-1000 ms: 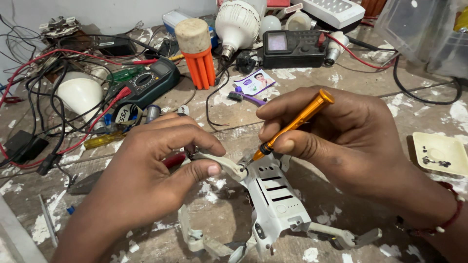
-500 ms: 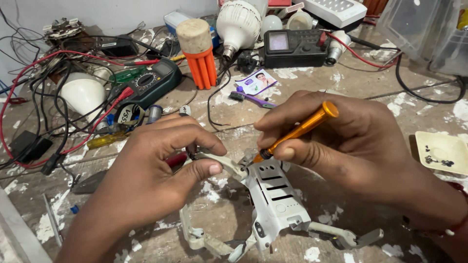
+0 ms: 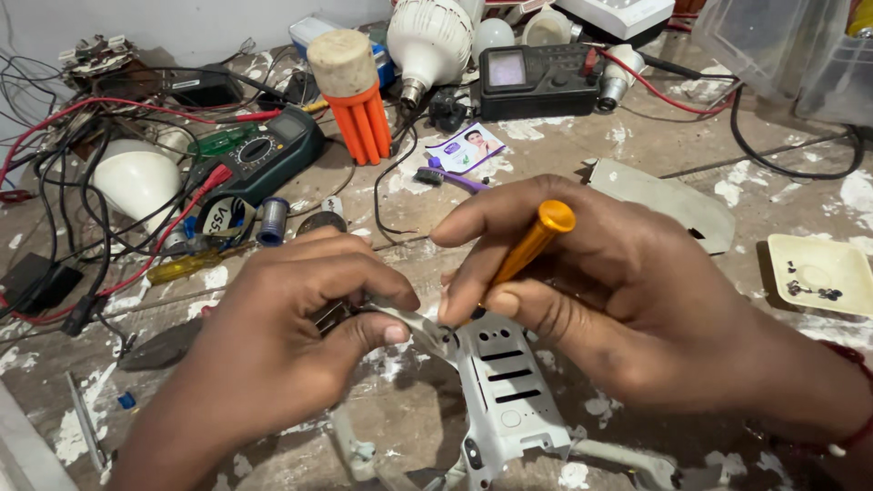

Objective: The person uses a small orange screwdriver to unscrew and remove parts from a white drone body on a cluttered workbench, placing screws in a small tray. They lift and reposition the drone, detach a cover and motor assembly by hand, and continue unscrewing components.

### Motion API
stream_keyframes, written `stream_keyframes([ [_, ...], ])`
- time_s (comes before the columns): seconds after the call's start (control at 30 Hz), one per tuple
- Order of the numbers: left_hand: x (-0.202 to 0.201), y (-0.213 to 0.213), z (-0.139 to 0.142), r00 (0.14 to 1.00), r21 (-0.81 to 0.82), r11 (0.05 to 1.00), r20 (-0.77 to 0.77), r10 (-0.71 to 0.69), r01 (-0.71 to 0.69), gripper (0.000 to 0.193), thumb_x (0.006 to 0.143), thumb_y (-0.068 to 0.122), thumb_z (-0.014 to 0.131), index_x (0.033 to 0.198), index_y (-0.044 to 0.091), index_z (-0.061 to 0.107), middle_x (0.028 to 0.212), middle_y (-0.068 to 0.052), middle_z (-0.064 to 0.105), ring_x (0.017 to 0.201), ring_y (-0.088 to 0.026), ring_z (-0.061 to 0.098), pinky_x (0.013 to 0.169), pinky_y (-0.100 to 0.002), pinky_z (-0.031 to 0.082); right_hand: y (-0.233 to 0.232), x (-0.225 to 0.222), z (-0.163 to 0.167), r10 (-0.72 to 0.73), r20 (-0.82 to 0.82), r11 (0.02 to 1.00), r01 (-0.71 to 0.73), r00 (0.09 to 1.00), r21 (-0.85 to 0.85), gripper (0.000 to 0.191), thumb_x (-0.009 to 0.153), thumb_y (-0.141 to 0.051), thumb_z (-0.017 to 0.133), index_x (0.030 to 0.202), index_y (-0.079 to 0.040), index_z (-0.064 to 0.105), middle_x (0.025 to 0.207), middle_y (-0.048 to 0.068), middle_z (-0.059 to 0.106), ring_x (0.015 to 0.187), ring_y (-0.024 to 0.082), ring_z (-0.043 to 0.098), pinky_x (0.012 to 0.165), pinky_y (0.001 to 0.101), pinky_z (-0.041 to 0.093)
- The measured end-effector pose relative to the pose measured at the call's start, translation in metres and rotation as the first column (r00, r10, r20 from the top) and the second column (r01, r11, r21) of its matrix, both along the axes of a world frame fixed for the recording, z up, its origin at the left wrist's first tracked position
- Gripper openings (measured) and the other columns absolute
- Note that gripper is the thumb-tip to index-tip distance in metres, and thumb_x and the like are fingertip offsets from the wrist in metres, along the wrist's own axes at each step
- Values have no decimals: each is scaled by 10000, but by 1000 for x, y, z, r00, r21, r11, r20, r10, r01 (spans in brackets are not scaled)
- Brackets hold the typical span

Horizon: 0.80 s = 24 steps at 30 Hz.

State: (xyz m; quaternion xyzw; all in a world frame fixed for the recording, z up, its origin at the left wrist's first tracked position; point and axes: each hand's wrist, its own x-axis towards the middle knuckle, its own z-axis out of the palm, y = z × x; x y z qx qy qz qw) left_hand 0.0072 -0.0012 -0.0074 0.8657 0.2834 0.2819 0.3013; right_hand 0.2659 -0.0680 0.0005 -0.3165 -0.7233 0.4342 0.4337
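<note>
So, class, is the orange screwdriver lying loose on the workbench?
No, the right hand holds the orange screwdriver with its tip down at the grey drone shell, which the left hand steadies.

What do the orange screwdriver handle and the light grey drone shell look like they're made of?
Screwdriver handle: likely anodised metal, going by its smooth orange satin sheen; coated plastic is possible. Drone shell: apparently moulded plastic, matte light grey, with crisp vent slots and small holes. The right hand holds the screwdriver; the left hand steadies the shell.

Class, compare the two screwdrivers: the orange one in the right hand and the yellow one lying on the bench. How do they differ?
The orange screwdriver is opaque, tilted and held in the right hand, tip down at the grey drone shell. The yellow screwdriver is translucent and lies flat, untouched, among the wires. Both are slim hand tools.
</note>
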Motion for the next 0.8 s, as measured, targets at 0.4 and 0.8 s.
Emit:
stream_keyframes([
  [0.4, 11, 8, -12, 994, -26, 999, -101, 30, -33, 180, 746, 123, 816, 910, 71, 763, 847, -51, 745, 896, -219, 665, 807, -365, 526, 7, -5, -8, -10, -75, 1000, 8, 997, -25, 454, 955, 4, 492, 1395, -53, 396, 1119, 99, 695, 1075, 140, 656, 900, 319, 544],
  [0.8, 15, 10, -22, 994, 30, 994, 26, -102, 101, 144, 803, 110, 813, 930, 86, 751, 959, -33, 770, 982, -221, 711, 901, -387, 487, 9, -8, -10, -73, 40, 981, 65, 997, 184, 658, 1007, -131, 657, 1597, -42, 381, 1003, 32, 595, 999, 123, 630, 1168, 354, 465],
])
